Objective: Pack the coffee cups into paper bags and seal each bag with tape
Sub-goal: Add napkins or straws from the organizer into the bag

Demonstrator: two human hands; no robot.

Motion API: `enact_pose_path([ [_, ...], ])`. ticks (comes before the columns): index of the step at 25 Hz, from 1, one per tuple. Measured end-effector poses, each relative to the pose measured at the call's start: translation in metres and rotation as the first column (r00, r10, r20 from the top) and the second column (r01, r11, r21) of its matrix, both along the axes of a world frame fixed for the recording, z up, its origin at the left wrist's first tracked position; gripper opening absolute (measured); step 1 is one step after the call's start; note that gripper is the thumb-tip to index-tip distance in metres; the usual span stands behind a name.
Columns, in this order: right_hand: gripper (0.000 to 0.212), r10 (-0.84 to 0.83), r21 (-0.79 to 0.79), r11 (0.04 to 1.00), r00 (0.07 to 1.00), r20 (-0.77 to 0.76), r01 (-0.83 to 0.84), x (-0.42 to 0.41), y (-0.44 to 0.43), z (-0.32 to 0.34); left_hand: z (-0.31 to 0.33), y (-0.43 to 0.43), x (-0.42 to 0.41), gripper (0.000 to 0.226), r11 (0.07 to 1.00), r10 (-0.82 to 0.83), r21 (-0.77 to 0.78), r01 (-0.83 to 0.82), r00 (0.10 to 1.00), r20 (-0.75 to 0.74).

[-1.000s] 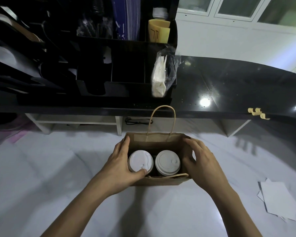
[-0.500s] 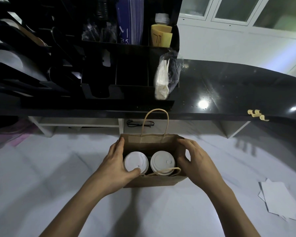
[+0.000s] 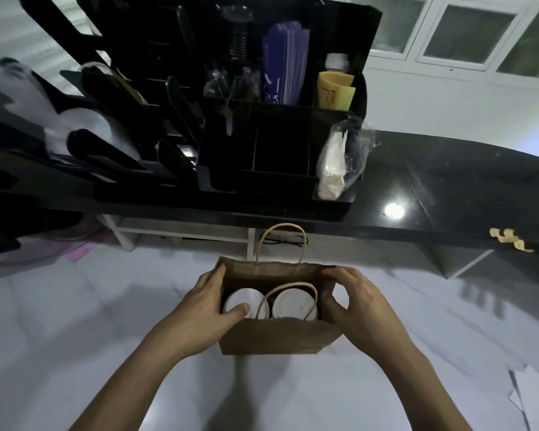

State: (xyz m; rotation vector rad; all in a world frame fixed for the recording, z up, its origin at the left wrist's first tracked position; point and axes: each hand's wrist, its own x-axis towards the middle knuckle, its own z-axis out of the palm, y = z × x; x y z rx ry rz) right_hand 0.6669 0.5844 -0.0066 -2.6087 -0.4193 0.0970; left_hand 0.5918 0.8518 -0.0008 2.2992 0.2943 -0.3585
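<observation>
Two lidded cups (image 3: 270, 304) stand side by side in the open paper bag (image 3: 277, 337) on the pale worktop (image 3: 75, 321). The left hand (image 3: 207, 306) and right hand (image 3: 360, 306) clasp its sides. Taping is not yet done. Far off, a black counter (image 3: 448, 188) carries an organiser (image 3: 277, 119).

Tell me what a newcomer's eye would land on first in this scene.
First, the brown paper bag standing open at centre on the white counter, with two white-lidded coffee cups side by side inside. The left hand and right hand grip its two sides. Behind it, a black compartmented organiser stands on the glossy black shelf.
</observation>
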Motion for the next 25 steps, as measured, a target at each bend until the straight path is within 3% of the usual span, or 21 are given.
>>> enact_pose_path([
  [5, 0.035, 0.001, 0.0, 1.0, 1.0, 0.021, -0.001, 0.005, -0.001, 0.014, 0.009, 0.007, 0.002, 0.074, 1.0, -0.013, 0.026, 0.014, 0.999, -0.035],
  [11, 0.025, 0.005, 0.112, 0.994, 0.99, 0.138, -0.02, 0.028, 0.009, 0.061, 0.053, 0.012, 0.019, 0.048, 0.993, 0.04, 0.106, -0.056, 0.988, 0.146],
  [18, 0.022, 0.085, 0.214, 0.966, 0.958, 0.275, -0.148, 0.068, 0.041, 0.124, 0.113, 0.022, 0.05, 0.021, 0.985, 0.132, -0.158, -0.071, 0.896, 0.423],
  [25, 0.019, 0.144, 0.24, 0.942, 0.929, 0.341, -0.234, 0.109, 0.08, 0.168, 0.15, 0.018, 0.09, 0.019, 0.977, 0.163, -0.206, -0.046, 0.786, 0.597],
])
